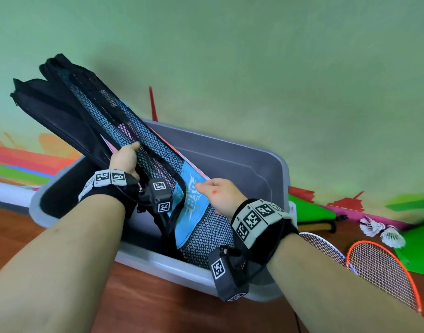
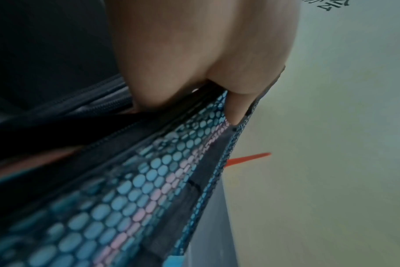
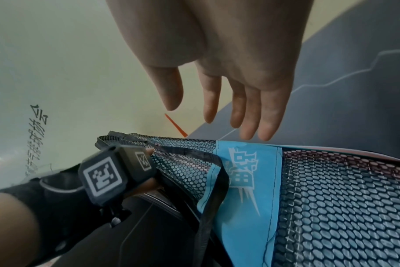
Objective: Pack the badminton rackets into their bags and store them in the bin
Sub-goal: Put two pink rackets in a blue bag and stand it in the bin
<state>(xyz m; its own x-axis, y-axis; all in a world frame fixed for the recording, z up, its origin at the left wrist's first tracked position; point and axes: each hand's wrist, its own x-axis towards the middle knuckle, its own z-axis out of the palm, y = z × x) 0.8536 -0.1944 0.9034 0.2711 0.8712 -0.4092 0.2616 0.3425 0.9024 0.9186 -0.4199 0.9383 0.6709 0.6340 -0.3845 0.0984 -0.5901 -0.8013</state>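
Observation:
A black mesh racket bag (image 1: 143,152) with a blue panel (image 1: 193,203) leans with its wide end in the grey bin (image 1: 259,162) and its narrow end up to the left. My left hand (image 1: 124,157) grips the bag's narrow part (image 2: 149,180), thumb (image 2: 236,108) pressed on the mesh. A plain black bag (image 1: 57,116) lies beside it on the left. My right hand (image 1: 220,195) hovers open just over the blue panel (image 3: 244,180), fingers (image 3: 251,115) straight and apart from it. Two loose rackets, one white (image 1: 324,246), one orange (image 1: 384,272), lie on the floor to the right.
Two shuttlecocks (image 1: 381,230) sit on the floor beyond the loose rackets. Green mats (image 1: 312,212) lie behind the bin on the right. A pale green wall with colourful painted bands stands close behind the bin. Brown wooden floor (image 1: 158,308) is in front.

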